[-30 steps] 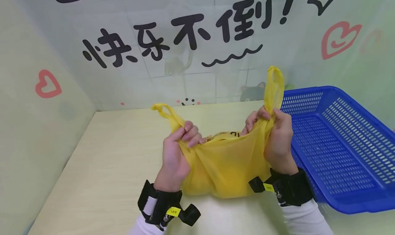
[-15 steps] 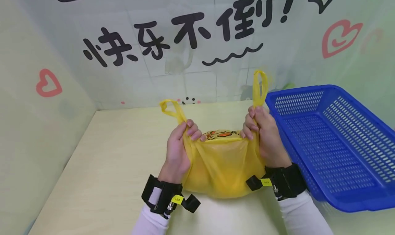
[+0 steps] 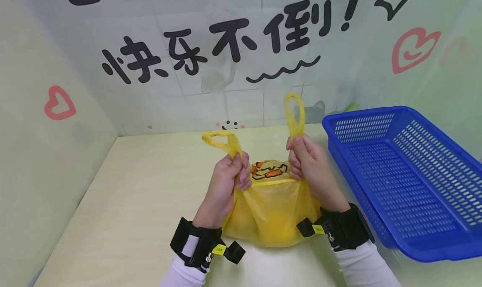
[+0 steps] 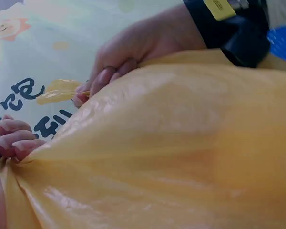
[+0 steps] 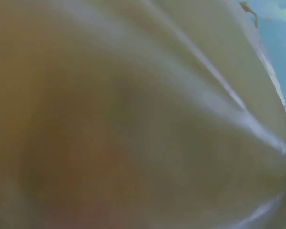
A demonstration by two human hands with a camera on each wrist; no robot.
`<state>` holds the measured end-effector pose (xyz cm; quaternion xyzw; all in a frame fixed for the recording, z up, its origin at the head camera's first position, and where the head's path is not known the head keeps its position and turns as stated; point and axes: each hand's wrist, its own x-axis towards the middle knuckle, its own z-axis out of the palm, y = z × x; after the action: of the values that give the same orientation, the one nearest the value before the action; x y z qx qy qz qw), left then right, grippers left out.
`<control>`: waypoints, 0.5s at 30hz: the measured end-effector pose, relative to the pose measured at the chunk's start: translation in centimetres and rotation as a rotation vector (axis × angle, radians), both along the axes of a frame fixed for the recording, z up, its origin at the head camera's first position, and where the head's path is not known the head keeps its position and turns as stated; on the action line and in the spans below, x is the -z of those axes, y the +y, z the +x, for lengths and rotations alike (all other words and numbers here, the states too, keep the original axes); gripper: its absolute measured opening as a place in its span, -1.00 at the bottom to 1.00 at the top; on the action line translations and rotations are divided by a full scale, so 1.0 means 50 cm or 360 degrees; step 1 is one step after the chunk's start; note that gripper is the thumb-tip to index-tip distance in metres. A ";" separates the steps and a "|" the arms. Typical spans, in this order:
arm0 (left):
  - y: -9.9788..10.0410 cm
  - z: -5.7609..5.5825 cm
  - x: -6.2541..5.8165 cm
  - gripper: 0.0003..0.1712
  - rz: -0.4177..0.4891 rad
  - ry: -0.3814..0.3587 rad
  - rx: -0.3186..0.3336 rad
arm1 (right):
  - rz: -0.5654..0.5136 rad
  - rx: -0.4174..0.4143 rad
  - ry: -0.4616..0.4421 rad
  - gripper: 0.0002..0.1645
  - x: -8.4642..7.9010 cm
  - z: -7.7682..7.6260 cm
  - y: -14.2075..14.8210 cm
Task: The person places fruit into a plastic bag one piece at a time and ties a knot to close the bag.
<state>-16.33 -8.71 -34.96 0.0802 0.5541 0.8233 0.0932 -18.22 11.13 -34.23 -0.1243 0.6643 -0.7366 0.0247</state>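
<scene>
A yellow plastic bag (image 3: 273, 213) with bulky contents stands on the table in the head view. My left hand (image 3: 227, 178) grips its left side just below the handle loop, which sticks up and leftward above the fist. On the other side my right hand (image 3: 310, 163) pinches the bag under its right handle, and that loop points upward. Printed black and orange marks show on the bag's far side between the hands. In the left wrist view the bag (image 4: 148, 143) stretches between both hands. Yellow film (image 5: 133, 119) fills most of the right wrist view, hiding the right fingers there.
A blue perforated plastic basket (image 3: 410, 190) stands on the right, beside my right forearm. The pale wooden table (image 3: 132, 195) runs back to a wall sheet (image 3: 241, 98) with large black characters and pink hearts.
Both hands have come closer together, drawing the bag's two handles inward. The right hand has moved left, away from the basket, and the left hand has shifted right.
</scene>
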 end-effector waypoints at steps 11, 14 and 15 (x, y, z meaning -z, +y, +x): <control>0.020 0.018 -0.020 -0.69 -0.0449 0.0453 0.0152 | 0.0464 0.0014 0.0338 -0.64 -0.016 0.020 -0.013; 0.025 0.018 -0.022 -0.54 -0.0379 0.0465 0.0280 | 0.0467 -0.0050 0.0363 -0.66 -0.018 0.022 -0.017; 0.026 0.018 -0.023 -0.50 -0.0375 0.0466 0.0313 | 0.0477 -0.0063 0.0361 -0.68 -0.019 0.023 -0.018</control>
<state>-15.45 -7.42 -33.80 0.2414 0.6437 0.7192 0.1004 -17.07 10.23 -33.30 -0.2146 0.7625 -0.6101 -0.0178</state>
